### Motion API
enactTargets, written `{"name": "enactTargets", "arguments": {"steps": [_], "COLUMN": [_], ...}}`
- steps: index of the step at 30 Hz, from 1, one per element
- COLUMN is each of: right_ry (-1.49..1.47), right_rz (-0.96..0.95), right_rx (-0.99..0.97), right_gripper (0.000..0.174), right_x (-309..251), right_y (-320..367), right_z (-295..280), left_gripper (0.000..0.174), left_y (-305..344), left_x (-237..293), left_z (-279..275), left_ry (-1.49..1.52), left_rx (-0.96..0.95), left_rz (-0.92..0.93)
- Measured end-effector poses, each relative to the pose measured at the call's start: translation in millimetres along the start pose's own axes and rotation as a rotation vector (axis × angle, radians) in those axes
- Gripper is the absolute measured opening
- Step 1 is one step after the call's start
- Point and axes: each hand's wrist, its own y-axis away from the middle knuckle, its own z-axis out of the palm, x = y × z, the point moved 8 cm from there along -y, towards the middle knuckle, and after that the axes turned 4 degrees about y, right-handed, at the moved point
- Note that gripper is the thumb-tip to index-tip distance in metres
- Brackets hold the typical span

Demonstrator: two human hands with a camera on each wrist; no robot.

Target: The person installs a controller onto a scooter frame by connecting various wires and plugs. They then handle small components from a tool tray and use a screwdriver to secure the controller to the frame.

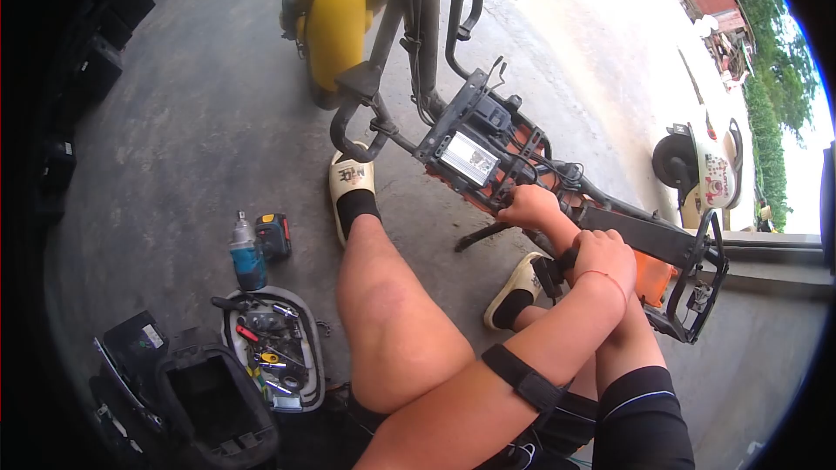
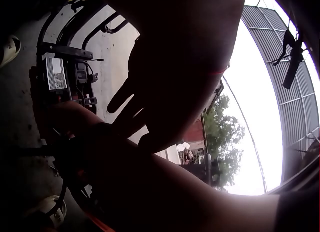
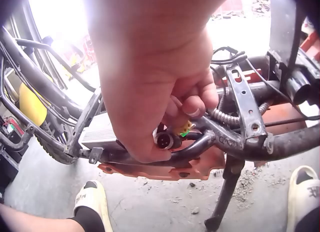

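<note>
My right hand reaches into the middle of a stripped scooter frame. In the right wrist view its thumb and curled fingers hold a round black socket with pins inside. A small yellow-and-green piece shows beside the fingertips. My left hand rests over the right wrist, fingers draped loosely across it in the left wrist view, next to a black wrist device. Close by on the frame sits a silver finned box. The left palm is in deep shadow.
A blue impact wrench and a battery pack stand on the floor, beside a tray of tools. A black bin is at lower left. The kickstand reaches down between my feet. Another scooter stands outside.
</note>
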Motion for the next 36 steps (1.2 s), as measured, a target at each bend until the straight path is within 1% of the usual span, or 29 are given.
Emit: {"name": "enactTargets", "arguments": {"steps": [2,5,7,8,10,11,13,14,15,16,17,18,19,21,25,27,28,29,31,32,34,35,36], "right_ry": [-0.006,-0.034,-0.056,-0.053,0.080,0.079,-0.030,-0.011,-0.012,-0.008,-0.004,0.078,0.077,0.186,0.193,0.216,0.241,0.243,0.222,0.221,0.043,0.041,-0.035], "right_rz": [0.015,-0.001,-0.024,-0.019,-0.034,-0.031,0.024,0.031,0.029,0.019,0.010,-0.032,-0.031,-0.040,-0.047,-0.094,-0.086,-0.091,-0.101,-0.104,-0.067,-0.067,-0.110], "right_rx": [0.000,-0.008,0.116,0.120,0.281,0.284,0.238,0.223,0.221,0.130,0.040,-0.033,-0.033,-0.152,-0.141,-0.128,-0.172,-0.172,-0.201,-0.201,-0.369,-0.374,-0.348], "right_gripper": [0.050,0.052,0.052,0.052,0.054,0.054,0.060,0.063,0.063,0.063,0.064,0.061,0.061,0.060,0.061,0.052,0.048,0.048,0.045,0.045,0.057,0.057,0.056], "right_x": [0,4,7,8,4,5,9,10,11,12,13,10,10,8,5,-1,-2,-1,2,5,8,9,5], "right_y": [2,10,19,21,23,22,20,17,15,10,3,-4,-9,-14,-9,-2,-3,-7,-14,-19,-20,-18,-17], "right_z": [-5,-5,-7,-2,0,5,17,19,15,16,15,14,10,13,2,-11,-12,-12,-8,-10,0,1,-3], "left_gripper": [0.024,0.023,0.022,0.022,0.022,0.022,0.022,0.022,0.022,0.022,0.023,0.023,0.023,0.024,0.024,0.024,0.024,0.024,0.024,0.024,0.023,0.023,0.023], "left_y": [-2,-3,-4,-4,-3,-3,0,2,3,3,1,0,-2,-5,-3,-3,-4,-5,-4,-5,-3,-2,-1], "left_x": [2,8,9,7,8,7,6,5,4,4,2,1,1,0,2,5,6,4,3,2,1,1,2], "left_z": [1,4,7,8,12,16,18,18,18,19,15,10,9,3,-3,-3,-5,-4,-10,-10,-15,-16,-18], "left_ry": [0.017,0.025,0.053,0.080,0.067,0.052,0.033,0.018,0.003,0.004,-0.028,-0.061,-0.061,-0.051,-0.033,-0.025,-0.016,-0.016,0.000,-0.002,0.029,0.031,0.030], "left_rx": [0.037,0.038,0.001,-0.025,-0.042,-0.063,-0.061,-0.048,-0.034,-0.035,0.016,0.067,0.066,0.095,0.111,0.111,0.132,0.134,0.208,0.207,0.236,0.232,0.224], "left_rz": [0.008,0.030,0.027,0.017,0.031,0.038,0.030,0.023,0.016,0.014,0.008,0.003,0.004,0.003,0.009,0.010,0.013,0.007,0.015,0.013,0.032,0.031,0.033]}}
